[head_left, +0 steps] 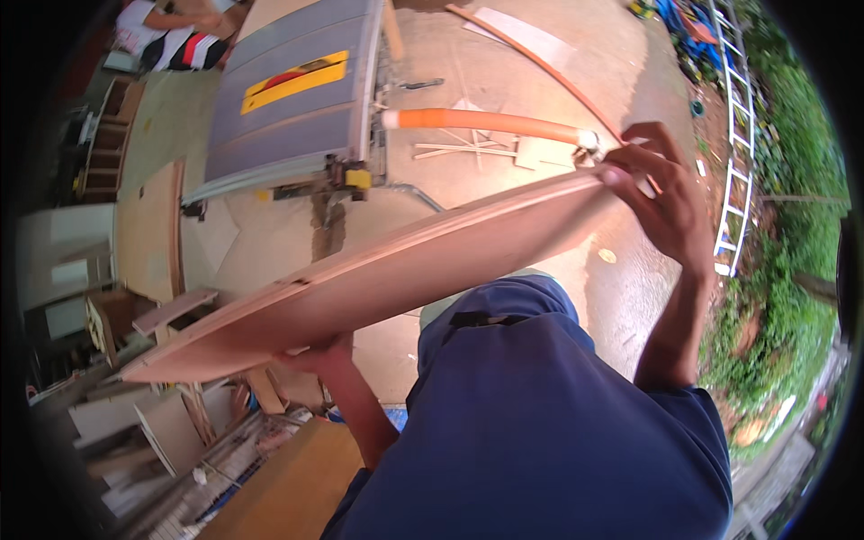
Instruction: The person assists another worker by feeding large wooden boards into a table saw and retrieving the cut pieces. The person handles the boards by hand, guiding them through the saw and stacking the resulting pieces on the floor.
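The wooden board [382,274] is up in the air across the middle of the frame, tilted, with one end at the lower left and the other end at the upper right. The right hand [670,202] grips the upper right end, with its thumb on the board and its fingers bent around the edge. The left hand [317,358] is under the board, nearer the lower left end, and touches it from below. I can't tell if the left fingers are closed on it, because the board hides most of them. The board looks long, so it could tip or slide down if the left hand slips or the right fingers let go. If it swings, its low end could bump the pile of wood pieces [166,423] at the lower left. Its high end could knock the orange tube [486,122] close by; I can't tell if they touch. A big grey saw machine [292,117] stands in the way at the upper left, with a yellow strip on top. Thin sticks [472,148] lie on the floor [621,297] at the upper middle, where feet could trip. Another person [175,36] is at the far upper left. A white ladder [740,135] and green plants [792,171] are at the right.
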`<state>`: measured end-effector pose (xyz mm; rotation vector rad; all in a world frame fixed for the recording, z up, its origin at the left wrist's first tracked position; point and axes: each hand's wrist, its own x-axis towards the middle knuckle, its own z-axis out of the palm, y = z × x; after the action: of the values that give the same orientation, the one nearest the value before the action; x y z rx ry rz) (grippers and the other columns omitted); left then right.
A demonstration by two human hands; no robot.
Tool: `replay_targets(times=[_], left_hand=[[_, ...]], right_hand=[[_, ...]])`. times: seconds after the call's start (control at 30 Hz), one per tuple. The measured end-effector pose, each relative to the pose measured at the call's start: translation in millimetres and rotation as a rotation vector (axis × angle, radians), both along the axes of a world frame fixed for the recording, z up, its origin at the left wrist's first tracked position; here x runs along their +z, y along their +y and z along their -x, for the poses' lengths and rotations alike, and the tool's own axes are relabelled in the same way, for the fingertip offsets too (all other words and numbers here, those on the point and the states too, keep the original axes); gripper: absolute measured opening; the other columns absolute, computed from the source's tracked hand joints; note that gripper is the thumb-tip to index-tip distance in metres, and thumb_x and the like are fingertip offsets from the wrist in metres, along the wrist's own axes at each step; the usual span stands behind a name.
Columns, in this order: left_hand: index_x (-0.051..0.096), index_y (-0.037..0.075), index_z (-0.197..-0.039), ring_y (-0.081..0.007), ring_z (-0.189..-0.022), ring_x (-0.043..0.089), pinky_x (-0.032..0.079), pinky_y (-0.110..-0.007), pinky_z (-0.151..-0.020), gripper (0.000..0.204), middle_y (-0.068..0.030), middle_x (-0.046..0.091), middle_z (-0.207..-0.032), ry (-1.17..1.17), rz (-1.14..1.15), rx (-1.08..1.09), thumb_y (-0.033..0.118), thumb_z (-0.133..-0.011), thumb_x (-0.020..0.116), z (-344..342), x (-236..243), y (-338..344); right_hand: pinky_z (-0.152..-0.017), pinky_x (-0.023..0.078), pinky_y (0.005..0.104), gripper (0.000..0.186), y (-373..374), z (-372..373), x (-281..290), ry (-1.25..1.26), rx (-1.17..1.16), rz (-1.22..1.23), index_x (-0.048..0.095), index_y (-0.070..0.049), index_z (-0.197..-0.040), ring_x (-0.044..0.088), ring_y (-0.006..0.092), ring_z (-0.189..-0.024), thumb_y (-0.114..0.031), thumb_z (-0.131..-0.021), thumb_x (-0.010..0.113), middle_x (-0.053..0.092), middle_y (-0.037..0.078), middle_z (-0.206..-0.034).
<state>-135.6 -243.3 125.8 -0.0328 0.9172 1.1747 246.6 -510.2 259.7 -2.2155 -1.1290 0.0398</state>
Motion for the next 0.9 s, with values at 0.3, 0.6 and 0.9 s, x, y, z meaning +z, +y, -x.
replay_targets(times=[0.3, 0.6, 0.9], left_hand=[[0.047, 0.021, -0.144, -0.0315, -0.138, 0.041, 0.033, -0.060, -0.112, 0.098, -0.0067, 0.046, -0.148, -0.084, -0.150, 0.023, 0.075, -0.064, 0.062, -19, -9, 10], [0.044, 0.026, -0.144, -0.0250, -0.135, 0.042, 0.037, -0.053, -0.108, 0.095, -0.0003, 0.043, -0.147, -0.028, -0.152, 0.021, 0.088, -0.071, 0.051, -51, 6, 5], [0.042, 0.024, -0.146, -0.0245, -0.136, 0.041, 0.034, -0.051, -0.108, 0.096, -0.0014, 0.042, -0.148, -0.003, -0.217, 0.013, 0.088, -0.074, 0.047, -67, 11, 7]], right_hand=[[-0.075, 0.048, 0.0402, 0.029, 17, -26, 22, 0.005, 0.424, 0.168, 0.075, -0.003, -0.104, 0.064, 0.0274, -0.079, -0.028, -0.093, 0.065, 0.073, 0.012, -0.086], [-0.073, 0.053, 0.0340, 0.033, 50, 5, 17, 0.377, 0.614, -0.008, 0.072, -0.001, -0.114, 0.068, 0.0215, -0.080, 0.001, -0.082, 0.069, 0.072, 0.013, -0.088], [-0.077, 0.058, 0.0362, 0.034, 100, 54, 10, 0.350, 0.715, -0.241, 0.076, -0.008, -0.110, 0.071, 0.0256, -0.088, 0.004, -0.079, 0.070, 0.074, 0.012, -0.099]])
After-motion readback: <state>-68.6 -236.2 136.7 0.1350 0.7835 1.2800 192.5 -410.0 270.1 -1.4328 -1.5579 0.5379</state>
